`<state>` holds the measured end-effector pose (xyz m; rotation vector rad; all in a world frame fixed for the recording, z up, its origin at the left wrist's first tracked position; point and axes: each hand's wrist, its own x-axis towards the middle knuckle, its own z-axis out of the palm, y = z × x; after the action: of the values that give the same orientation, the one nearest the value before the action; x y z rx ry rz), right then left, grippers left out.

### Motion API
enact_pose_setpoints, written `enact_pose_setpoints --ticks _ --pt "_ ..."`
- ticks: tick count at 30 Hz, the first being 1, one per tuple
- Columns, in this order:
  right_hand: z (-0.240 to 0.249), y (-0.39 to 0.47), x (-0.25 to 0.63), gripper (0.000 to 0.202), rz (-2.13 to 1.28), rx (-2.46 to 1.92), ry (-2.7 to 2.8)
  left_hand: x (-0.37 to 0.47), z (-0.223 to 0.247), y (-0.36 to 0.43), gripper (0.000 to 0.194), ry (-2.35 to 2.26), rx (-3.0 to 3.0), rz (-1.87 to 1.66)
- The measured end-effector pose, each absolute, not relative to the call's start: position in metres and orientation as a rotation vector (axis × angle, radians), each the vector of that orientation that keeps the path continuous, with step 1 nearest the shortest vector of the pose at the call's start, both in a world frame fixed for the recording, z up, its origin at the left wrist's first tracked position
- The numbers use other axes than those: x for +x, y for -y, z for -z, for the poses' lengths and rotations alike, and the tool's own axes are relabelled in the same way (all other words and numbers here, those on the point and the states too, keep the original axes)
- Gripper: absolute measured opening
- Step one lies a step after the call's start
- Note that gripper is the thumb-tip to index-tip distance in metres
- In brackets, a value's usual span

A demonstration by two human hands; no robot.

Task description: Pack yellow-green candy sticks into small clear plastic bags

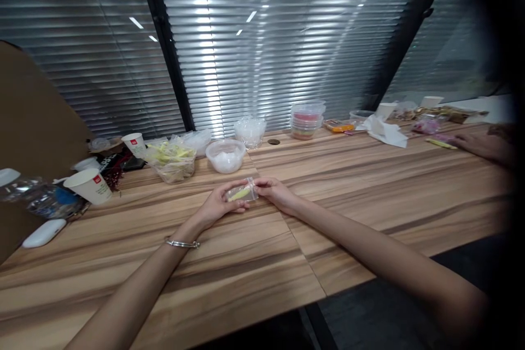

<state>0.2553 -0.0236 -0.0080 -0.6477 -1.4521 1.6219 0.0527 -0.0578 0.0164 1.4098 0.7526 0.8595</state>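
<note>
A small clear zip bag (247, 194) with a yellow-green strip (239, 193) inside lies between my two hands, just above the wooden table. My left hand (219, 205) holds the bag's left end, thumb below and fingers above. At the zip end on the right, the fingers of my right hand (275, 192) pinch the bag's edge. Beyond them stands a clear round bowl (225, 163) with whitish contents that I cannot make out. Left of that bowl, a clear container (171, 167) is heaped with more yellow-green strips.
Paper cups (91, 186), a plastic bottle (39, 197) and a white case (44, 233) stand on the left. Stacked tubs (307, 120), an orange packet (338, 126) and a crumpled tissue (383, 131) line the back. Another person's hand (484, 145) rests at far right.
</note>
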Motion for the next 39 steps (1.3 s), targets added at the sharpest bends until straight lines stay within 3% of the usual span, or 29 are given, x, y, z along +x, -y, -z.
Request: enact_pose_setpoints --ticks 24,39 --pt "0.025 0.017 0.251 0.026 -1.019 -0.836 1.814 0.051 -0.019 0.06 0.073 -0.7 1.383 -0.756" --pt "0.012 0.034 0.25 0.034 -1.018 -0.897 1.856 0.051 -0.017 0.058 0.073 -0.695 1.408 -0.784"
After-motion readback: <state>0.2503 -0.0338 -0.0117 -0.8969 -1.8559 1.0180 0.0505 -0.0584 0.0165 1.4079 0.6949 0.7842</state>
